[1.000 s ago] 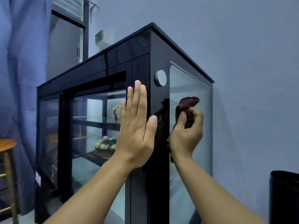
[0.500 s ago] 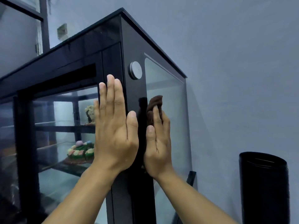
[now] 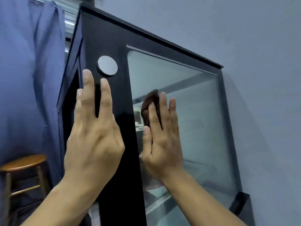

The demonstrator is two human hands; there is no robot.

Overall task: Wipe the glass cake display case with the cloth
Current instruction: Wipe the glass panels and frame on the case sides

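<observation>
The black-framed glass cake display case (image 3: 192, 51) fills the middle of the view, seen from its side. My left hand (image 3: 94, 136) lies flat with fingers apart on the black corner post, below a round silver disc (image 3: 107, 66). My right hand (image 3: 162, 141) presses a dark brown cloth (image 3: 150, 106) flat against the side glass pane (image 3: 195, 119). The cloth sticks out above my fingers; most of it is hidden under my palm. Shelves and a cake show dimly through the glass.
A blue curtain (image 3: 29, 79) hangs at the left. A round wooden stool (image 3: 22, 163) stands at the lower left. A plain grey wall (image 3: 260, 79) runs behind and to the right of the case.
My view has swung around to face the case's side pane. My right hand with the cloth has moved from the corner post onto the glass. My left hand stays on the corner.
</observation>
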